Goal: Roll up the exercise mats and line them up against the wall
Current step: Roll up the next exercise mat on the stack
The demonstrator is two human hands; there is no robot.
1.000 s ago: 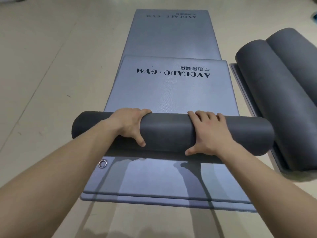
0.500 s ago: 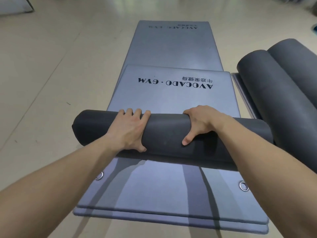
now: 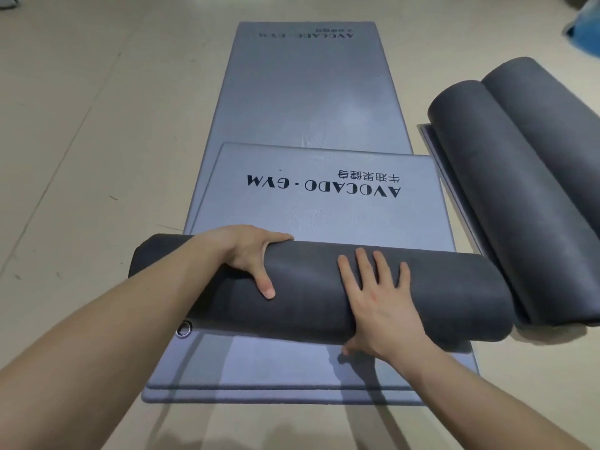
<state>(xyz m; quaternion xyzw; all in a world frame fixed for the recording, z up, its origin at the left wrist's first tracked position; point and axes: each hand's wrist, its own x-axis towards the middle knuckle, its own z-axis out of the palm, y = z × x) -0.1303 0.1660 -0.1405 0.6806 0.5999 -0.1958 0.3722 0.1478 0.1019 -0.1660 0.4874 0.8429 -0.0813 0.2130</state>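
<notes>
Exercise mat: grey, part-rolled atop stacked flat mats on the floor. My right hand has gone from gripping to flat-palmed pressing. My left hand grasps the top, fingers seemingly curled behind. The roll has advanced; a short stretch remains.

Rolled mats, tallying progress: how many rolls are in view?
3: the centre roll, part-rolled; at right, side by side, the inner roll and the outer roll. More may lie outside the frame.
</notes>
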